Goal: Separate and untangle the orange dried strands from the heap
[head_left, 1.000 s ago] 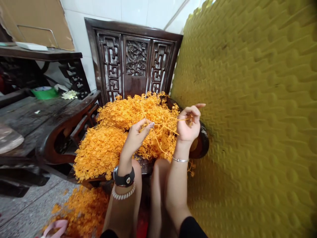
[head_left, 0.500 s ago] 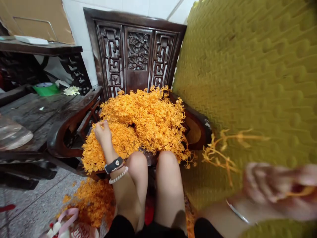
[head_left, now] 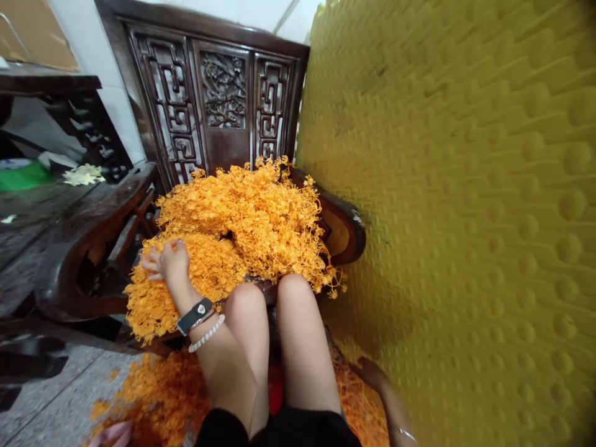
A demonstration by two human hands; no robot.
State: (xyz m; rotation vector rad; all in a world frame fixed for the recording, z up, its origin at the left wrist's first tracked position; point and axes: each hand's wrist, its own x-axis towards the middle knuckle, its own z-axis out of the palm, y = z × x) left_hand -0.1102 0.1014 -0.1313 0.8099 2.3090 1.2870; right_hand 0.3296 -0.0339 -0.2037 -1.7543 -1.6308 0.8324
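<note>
My left hand (head_left: 171, 264), with a dark band and a beaded bracelet at its wrist, rests on the left part of a heap of small orange plastic pieces (head_left: 218, 254). Its fingers are spread and I see nothing gripped in them. Behind it, a taller mound of branching orange plastic sprigs (head_left: 270, 211) lies on the same wooden chair. Low on the right, my right hand (head_left: 371, 374) reaches down beside my leg, close to more orange sprigs (head_left: 361, 403). It is shadowed and blurred, so its fingers cannot be made out.
A dark carved wooden chair (head_left: 228, 146) carries the heaps, its curved armrests (head_left: 351, 233) on both sides. A yellow textured mat (head_left: 447, 186) stands upright along the right. On the left is a dark wooden surface (head_left: 41, 230) with a green container (head_left: 23, 177). Orange pieces (head_left: 153, 391) also lie below.
My right hand has swung from the far right down beside my leg; the sprig seen near it is gone from view. My left hand has spread its fingers on the heap. The view has shifted right.
</note>
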